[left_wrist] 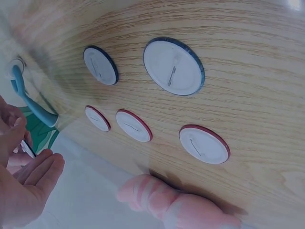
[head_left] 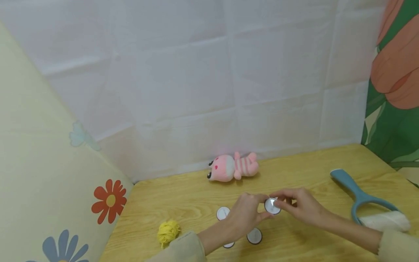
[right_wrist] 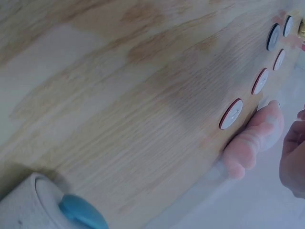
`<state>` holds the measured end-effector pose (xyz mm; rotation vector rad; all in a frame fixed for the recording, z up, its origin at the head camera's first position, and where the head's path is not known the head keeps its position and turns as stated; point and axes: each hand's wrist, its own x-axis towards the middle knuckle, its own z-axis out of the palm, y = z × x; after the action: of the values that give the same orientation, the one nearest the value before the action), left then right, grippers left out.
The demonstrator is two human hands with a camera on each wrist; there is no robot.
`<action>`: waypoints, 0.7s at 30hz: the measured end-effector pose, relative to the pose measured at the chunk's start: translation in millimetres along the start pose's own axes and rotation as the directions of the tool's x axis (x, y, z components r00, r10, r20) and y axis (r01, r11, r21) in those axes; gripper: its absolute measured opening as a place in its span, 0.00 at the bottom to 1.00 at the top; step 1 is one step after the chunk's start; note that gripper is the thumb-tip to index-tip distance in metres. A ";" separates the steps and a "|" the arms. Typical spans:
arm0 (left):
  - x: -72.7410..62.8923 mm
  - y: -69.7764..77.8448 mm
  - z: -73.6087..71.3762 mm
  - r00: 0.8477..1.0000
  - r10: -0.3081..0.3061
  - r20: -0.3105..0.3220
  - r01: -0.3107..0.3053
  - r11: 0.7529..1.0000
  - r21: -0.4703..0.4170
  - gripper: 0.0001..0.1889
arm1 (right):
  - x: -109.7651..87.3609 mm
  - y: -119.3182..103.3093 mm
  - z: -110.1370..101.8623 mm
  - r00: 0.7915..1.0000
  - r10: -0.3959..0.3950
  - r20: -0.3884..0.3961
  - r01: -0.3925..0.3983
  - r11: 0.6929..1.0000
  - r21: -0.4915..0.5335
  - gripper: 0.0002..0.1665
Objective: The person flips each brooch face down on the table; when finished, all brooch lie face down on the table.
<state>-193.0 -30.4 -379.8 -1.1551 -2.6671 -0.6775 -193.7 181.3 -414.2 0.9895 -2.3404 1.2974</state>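
Note:
Both hands hold one round pin-back button badge (head_left: pixel 270 208) above the table, its white back facing up. My left hand (head_left: pixel 243 214) grips its left edge between thumb and fingers. From the other side my right hand (head_left: pixel 302 205) pinches it near the pin. The left wrist view shows this badge (left_wrist: pixel 28 149) edge-on between the fingers. Below lie several more badges, backs up: two with blue rims, such as this blue-rimmed badge (left_wrist: pixel 174 67), and three with red rims, such as this red-rimmed badge (left_wrist: pixel 205 144). In the head view, the left arm hides some of them.
A pink striped plush toy (head_left: pixel 234 167) lies at the table's back, against the white cloth (head_left: pixel 183 91). At the left is a yellow yarn bundle (head_left: pixel 168 232). A lint roller with a blue handle (head_left: pixel 348 183) lies at the right, near my right forearm.

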 end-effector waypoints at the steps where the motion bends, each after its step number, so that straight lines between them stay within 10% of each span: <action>1: -0.1 0.0 0.1 1.000 0.000 0.002 0.000 1.000 0.005 0.17 | 0.2 1.3 -0.1 0.999 -0.051 0.003 0.051 0.999 -0.010 0.13; 8: -1.8 1.3 3.2 0.999 -0.026 0.030 0.025 0.999 0.026 0.18 | 1.5 11.2 -4.4 0.934 -0.342 0.098 0.351 0.932 -0.089 0.24; 21: -1.5 11.2 22.2 0.992 -0.068 0.107 0.049 0.983 0.177 0.15 | -2.5 16.5 -15.0 0.870 -0.362 0.334 0.458 0.844 -0.280 0.24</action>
<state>-183.1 -14.4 -396.1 -1.1030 -2.7972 -0.3880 -204.4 200.7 -417.6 1.5121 -2.2465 0.5801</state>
